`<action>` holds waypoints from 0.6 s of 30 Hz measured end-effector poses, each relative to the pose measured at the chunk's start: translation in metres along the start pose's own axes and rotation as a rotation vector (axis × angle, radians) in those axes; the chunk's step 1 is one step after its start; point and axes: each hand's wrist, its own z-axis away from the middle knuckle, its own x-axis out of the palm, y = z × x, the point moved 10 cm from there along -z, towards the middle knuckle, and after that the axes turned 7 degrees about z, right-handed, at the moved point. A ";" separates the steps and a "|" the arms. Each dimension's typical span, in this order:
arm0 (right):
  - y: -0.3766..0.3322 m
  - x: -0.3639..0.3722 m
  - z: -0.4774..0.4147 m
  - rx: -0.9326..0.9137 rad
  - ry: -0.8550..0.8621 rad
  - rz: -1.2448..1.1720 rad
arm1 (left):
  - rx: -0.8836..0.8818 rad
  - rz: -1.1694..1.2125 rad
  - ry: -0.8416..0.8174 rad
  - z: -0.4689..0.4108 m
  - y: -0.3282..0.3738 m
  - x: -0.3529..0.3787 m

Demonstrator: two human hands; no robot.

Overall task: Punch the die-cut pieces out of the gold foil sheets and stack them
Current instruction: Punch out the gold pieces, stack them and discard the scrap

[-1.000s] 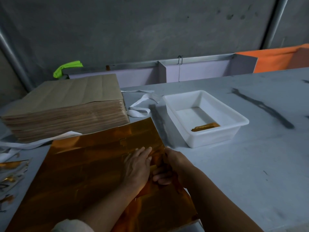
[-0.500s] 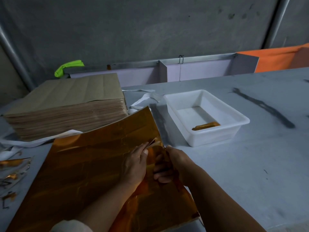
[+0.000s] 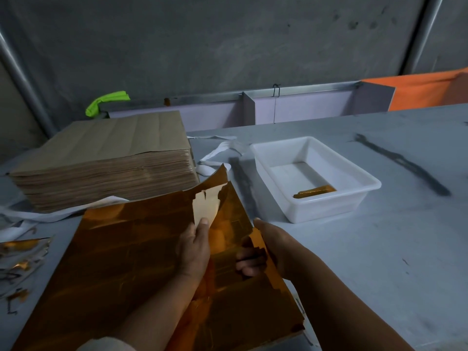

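Beside the tray [image 3: 329, 211], left hand [image 3: 195, 247] and right hand [image 3: 276, 247] grip the gold foil sheet [image 3: 126, 249] (lengthwise away), far corner upturned.

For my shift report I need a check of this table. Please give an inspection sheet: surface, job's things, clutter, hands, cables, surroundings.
Surface: grey table, dark smears.
Job's things: gold foil sheet in front, far corner lifted, pale back showing; brown stack behind left; white tray holds gold pieces.
Clutter: white strips beside stack; foil scraps at left edge.
Hands: left hand pinches the lifted flap; right hand grips the sheet's right edge.
Cables: thin dark wire on rear rail.
Surroundings: concrete wall, orange cloth right, green item left.
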 end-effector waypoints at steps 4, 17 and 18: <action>-0.006 0.002 0.001 -0.016 0.012 0.147 | -0.023 0.105 0.031 0.000 -0.003 -0.005; -0.016 -0.015 0.016 -0.111 0.087 0.670 | 0.013 -0.017 -0.098 0.003 0.005 0.007; -0.016 -0.015 0.017 -0.121 0.090 0.673 | 0.010 -0.034 -0.167 0.004 0.007 0.012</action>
